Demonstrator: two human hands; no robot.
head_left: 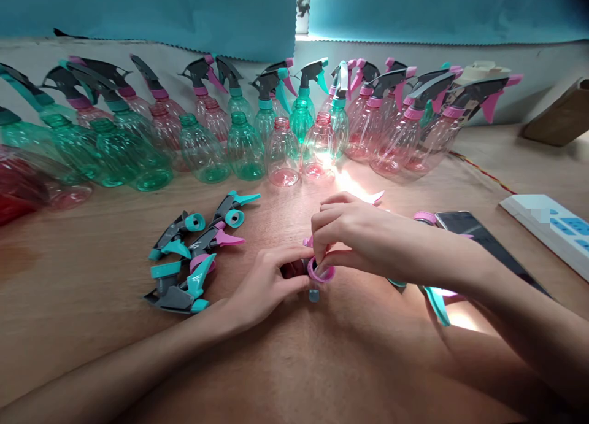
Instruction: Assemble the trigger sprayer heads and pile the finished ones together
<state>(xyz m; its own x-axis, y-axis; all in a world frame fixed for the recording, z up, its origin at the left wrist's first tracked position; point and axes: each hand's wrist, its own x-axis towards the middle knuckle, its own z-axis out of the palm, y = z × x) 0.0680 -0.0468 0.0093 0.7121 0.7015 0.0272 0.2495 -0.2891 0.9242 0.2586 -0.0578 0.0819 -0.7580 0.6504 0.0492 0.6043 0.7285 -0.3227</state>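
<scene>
Low over the table, my left hand (264, 286) is closed around a trigger spray head, whose pink collar (327, 278) faces up towards me. The spray head's body is mostly hidden behind my fingers. From the right, my right hand (356, 231) reaches in with its fingertips pinched together at the mouth of that collar. Whatever the pinch holds is too small and covered to make out. Just below the collar, a small translucent bluish piece (313, 296) shows. Left of my left hand lies a pile of grey spray heads (177, 295) with turquoise and pink triggers.
Green bottles (246, 148) and pink bottles (284, 157) stand in rows along the back, many with spray heads fitted. More loose spray heads (437, 304) lie partly under my right forearm. A phone (488, 246) and a white power strip (547, 227) are at right.
</scene>
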